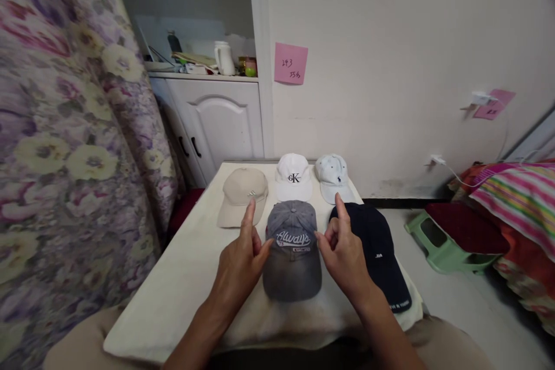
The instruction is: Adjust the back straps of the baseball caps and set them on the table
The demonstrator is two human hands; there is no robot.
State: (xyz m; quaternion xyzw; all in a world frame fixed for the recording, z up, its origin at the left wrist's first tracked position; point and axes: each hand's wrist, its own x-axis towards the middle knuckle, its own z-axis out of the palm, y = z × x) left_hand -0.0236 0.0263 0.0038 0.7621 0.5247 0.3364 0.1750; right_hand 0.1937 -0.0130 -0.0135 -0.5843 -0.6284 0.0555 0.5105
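Observation:
A grey cap (292,248) with "Always" lettered across its front rests on the table, brim toward me. My left hand (243,251) hovers at its left side and my right hand (344,245) at its right. Both hold nothing; index finger and thumb are stretched apart, the other fingers curled in. Whether the thumbs touch the cap I cannot tell. Beyond my left fingertip lies a beige cap (243,193). A white CK cap (293,179) and a pale blue cap (333,176) are at the back. The navy cap (379,248), right, is partly hidden by my right hand.
A cream cloth covers the table (182,289), whose back edge meets the wall. Floral curtain (78,156) hangs at left. Beside a bed with striped bedding (524,202), a green stool (433,243) stands on the floor. A white jug (224,58) sits on a cabinet shelf.

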